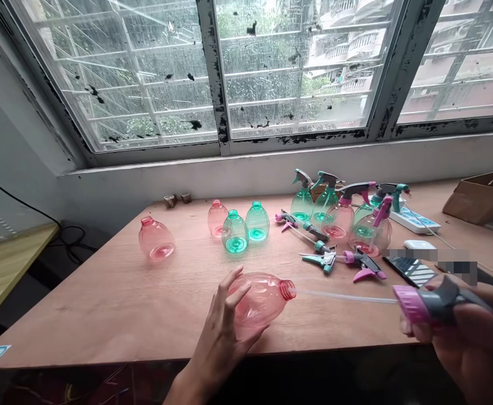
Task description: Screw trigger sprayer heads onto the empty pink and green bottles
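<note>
My left hand (225, 332) is closed around a clear pink bottle (261, 301), tipped on its side above the table's front edge with its open neck facing right. In my right hand (461, 332) is a spray trigger head (432, 304) with a pink collar and a grey body. Its thin clear dip tube (352, 297) stretches left, and the tip reaches the mouth of the bottle. Whether the tip is inside the neck is hard to tell. Several loose spray heads (325, 259), pink, teal and grey, lie on the table beyond my hands.
Open bottles, pink (157, 239) and green (235, 232), stand across the table (103, 304). Assembled spray bottles (337, 216) cluster at the back right, near a white power strip (415, 218), a phone (411, 270) and a cardboard box (480, 197). A window runs behind.
</note>
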The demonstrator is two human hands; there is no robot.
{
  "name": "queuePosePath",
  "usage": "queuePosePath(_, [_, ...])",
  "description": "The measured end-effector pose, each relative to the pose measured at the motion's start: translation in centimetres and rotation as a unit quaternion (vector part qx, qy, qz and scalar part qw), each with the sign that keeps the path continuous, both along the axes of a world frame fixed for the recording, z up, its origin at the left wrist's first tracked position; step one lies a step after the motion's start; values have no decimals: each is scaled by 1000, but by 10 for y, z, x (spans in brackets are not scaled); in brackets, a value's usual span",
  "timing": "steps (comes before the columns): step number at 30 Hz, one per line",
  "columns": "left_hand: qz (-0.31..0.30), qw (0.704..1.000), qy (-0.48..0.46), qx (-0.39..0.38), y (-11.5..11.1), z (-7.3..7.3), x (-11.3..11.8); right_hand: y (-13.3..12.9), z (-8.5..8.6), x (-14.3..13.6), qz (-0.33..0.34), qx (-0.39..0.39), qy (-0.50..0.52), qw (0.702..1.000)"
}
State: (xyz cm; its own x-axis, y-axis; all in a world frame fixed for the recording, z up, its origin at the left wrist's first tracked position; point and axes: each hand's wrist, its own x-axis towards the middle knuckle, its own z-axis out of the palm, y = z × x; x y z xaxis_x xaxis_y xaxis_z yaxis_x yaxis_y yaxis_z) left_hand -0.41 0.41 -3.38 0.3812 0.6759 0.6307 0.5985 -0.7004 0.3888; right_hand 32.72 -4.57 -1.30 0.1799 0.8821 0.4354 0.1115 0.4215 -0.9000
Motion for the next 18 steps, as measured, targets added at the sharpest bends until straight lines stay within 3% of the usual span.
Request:
queuePosePath(5, [-12, 999, 33, -37, -5, 6, 2, 15, 12, -25, 32, -44, -6, 998])
queuePosePath(12, [-22, 990, -55, -130, -4, 0, -2, 33, 3, -50, 173, -115, 55, 977])
queuePosePath(18, [-48, 952, -148, -262, 0, 8, -6, 44, -10, -60, 150, -141, 113, 972])
